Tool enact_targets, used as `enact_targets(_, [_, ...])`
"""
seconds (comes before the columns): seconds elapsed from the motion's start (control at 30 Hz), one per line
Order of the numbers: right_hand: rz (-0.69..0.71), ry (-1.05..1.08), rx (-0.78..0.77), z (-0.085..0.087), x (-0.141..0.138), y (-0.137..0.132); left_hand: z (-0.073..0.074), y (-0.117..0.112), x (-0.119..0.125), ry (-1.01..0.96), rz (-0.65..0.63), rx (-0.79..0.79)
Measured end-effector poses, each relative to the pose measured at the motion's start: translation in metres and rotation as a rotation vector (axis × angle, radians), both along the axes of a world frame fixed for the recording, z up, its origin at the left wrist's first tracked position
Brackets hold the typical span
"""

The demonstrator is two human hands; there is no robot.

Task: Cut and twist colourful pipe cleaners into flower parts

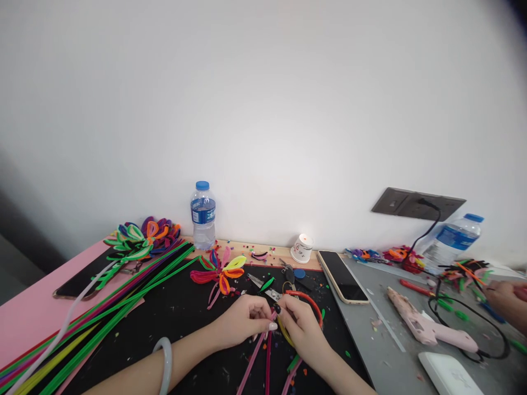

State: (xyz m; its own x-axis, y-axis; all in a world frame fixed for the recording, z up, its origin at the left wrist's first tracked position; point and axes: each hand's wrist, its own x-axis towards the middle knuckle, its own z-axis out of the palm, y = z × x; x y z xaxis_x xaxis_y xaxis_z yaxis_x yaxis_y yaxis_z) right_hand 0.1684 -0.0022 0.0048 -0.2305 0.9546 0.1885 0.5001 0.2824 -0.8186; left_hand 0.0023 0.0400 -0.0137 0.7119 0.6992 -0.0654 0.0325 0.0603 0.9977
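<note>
Both left hand (249,322) and right hand (303,333) clamp their fingers on a pink pipe cleaner (251,366) above a black mat (164,307), near scissors (272,294) (partly hidden) and a multicoloured flower (223,271).

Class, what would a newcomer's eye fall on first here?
First, the multicoloured fuzzy flower on the black mat, beyond the left hand, which meets the right hand at a pink fuzzy piece. Then the bright bundle of fuzzy stems slanting across the left side, and the pale pink glue gun on the grey surface at right.
</note>
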Motion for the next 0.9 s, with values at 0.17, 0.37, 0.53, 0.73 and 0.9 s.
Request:
enact_targets(0.17, [0.064,0.237,-0.215,-0.0063,0.0017,0.0044,0.0028,0.0002,-0.0026,-0.016,-0.040,0.013])
enact_targets(0.37, [-0.144,0.348,-0.109,-0.0075,0.0052,0.0061,0.0025,0.0029,-0.0030,-0.002,-0.077,-0.015])
enact_targets(0.53, [-0.209,0.380,-0.059,-0.0021,0.0063,0.0055,0.0025,0.0045,-0.0020,-0.007,-0.050,-0.056])
enact_targets(0.73, [-0.089,0.422,-0.102,-0.0020,0.0010,0.0037,0.0008,0.0052,-0.0022,-0.007,-0.054,-0.047])
enact_targets(0.9, [-0.117,0.379,-0.091,-0.0068,-0.0001,0.0032,0.0031,0.0040,-0.0029,0.011,-0.062,-0.058])
